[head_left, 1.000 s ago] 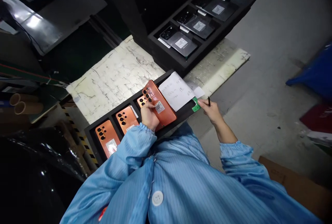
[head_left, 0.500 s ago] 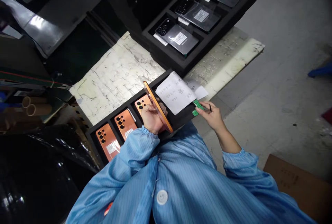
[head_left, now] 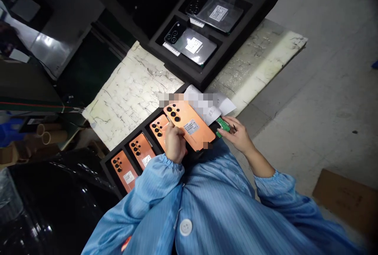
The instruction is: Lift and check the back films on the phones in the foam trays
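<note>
My left hand (head_left: 175,144) is closed on an orange phone (head_left: 190,125), holding it back-up over the right end of a black foam tray (head_left: 106,163). Three more orange phones (head_left: 141,150) lie in the tray's slots to the left. Under the held phone lies a white paper note (head_left: 213,109). My right hand (head_left: 238,136) rests at the tray's right end, fingers pinched on a small green tag (head_left: 223,125) with a dark pen-like stick between them.
A second black foam tray (head_left: 218,56) with several grey phones (head_left: 191,44) sits farther back on a cracked white board (head_left: 136,89). Black plastic bags (head_left: 53,203) lie at left, cardboard tubes (head_left: 49,133) beyond them, a cardboard box (head_left: 345,198) on the grey floor at right.
The left hand has turned the orange phone from edge-on to flat with its back facing up, over the note. The right hand stays by the green tag.
</note>
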The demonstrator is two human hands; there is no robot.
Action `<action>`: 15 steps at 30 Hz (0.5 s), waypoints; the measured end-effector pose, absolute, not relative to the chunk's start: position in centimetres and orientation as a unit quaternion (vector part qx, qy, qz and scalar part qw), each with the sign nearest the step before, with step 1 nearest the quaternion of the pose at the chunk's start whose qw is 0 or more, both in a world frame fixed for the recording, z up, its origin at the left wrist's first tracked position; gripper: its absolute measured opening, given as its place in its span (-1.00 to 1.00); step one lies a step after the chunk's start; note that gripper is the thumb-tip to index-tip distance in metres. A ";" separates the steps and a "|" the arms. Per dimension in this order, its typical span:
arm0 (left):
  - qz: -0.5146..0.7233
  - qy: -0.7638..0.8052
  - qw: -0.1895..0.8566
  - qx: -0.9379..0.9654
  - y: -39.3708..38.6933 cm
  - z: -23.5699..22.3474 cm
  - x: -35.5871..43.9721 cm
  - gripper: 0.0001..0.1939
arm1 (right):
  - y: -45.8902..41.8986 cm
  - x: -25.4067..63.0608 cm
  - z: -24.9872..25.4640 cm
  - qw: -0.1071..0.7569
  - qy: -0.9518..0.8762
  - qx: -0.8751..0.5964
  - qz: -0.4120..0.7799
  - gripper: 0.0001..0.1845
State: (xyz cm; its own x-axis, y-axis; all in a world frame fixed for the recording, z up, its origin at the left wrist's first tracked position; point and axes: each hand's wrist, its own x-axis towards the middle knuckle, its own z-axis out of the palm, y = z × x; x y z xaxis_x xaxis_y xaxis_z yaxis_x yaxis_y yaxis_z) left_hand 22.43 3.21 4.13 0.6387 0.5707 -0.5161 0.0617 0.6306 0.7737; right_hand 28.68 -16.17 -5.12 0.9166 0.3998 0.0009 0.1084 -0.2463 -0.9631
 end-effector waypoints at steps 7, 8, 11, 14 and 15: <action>0.101 0.389 0.799 0.447 2.7 4.2 23.1 -0.44 | -16.1 28.5 -5.3 0.611 -0.168 -0.765 0.114 -0.41; 0.107 0.391 0.799 0.443 2.5 4.2 23.2 -0.39 | -16.1 28.4 -5.3 0.607 -0.171 -0.769 0.109 -0.41; 0.099 0.372 0.808 0.446 2.1 4.8 23.0 -0.29 | -15.9 28.1 -5.2 0.583 -0.178 -0.788 0.089 -0.40; 0.087 0.365 0.794 0.478 2.8 6.5 21.0 -0.27 | -15.6 27.7 -4.8 0.557 -0.180 -0.807 0.072 -0.41; 0.099 0.370 0.776 0.502 3.3 7.1 19.8 -0.29 | -15.4 27.6 -4.6 0.553 -0.178 -0.811 0.065 -0.42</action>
